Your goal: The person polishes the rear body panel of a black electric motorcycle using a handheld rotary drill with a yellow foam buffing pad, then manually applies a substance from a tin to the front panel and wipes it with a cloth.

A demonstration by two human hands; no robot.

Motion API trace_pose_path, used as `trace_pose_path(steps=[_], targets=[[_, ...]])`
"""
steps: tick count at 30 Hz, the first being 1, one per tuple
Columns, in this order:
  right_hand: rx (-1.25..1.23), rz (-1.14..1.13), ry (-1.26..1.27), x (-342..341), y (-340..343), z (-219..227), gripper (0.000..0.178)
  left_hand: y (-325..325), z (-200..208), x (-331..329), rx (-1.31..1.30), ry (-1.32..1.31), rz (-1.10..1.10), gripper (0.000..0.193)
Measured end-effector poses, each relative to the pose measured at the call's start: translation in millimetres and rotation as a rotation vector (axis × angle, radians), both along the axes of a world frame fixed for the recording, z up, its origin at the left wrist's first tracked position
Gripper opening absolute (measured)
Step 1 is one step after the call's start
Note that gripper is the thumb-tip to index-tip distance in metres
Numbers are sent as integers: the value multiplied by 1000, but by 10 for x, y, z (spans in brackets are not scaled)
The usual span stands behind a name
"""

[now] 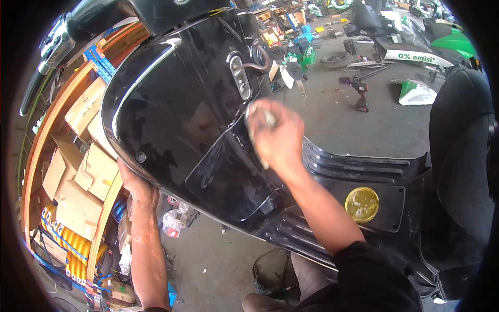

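Observation:
A scooter's glossy black front panel [161, 104] fills the middle left. My right hand [278, 132], blurred by motion, is closed around what looks like a pale, crumpled rag [267, 120] at the panel's right side, just below the oval lock plate [239, 78] and curved hook [262, 61]. Cloudy smears [210, 169] mark the lower panel. Against the panel's lower left edge rests my left hand [136, 182], its fingers hidden behind the edge. A round yellow dish or lid [362, 204] lies on the footboard [395, 208].
The black seat [462, 140] rises at the right, the handlebar [99, 13] at the upper left. Shelving with cardboard boxes [83, 203] stands left. On the floor beyond lie a cordless drill [359, 94], a wheel [337, 60] and green and white body panels [414, 92].

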State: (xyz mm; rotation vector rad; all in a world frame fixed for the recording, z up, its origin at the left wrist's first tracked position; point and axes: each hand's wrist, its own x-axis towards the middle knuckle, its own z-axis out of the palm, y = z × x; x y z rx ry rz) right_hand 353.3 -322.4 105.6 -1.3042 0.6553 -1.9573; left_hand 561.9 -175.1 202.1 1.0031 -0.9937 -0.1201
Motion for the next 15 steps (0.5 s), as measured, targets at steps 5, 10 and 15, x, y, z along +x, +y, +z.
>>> trace_pose_path(steps=[5,10,15], targets=[[-201,-155,63,27,154,-66,14,-10,2,61,-7,58,-151,38],[-171,-268,137,-27,-78,27,14,-59,-10,66,10,127,-57,41],[-257,-338,156,-42,-112,4,14,-80,-8,68,32,123,-38,42]])
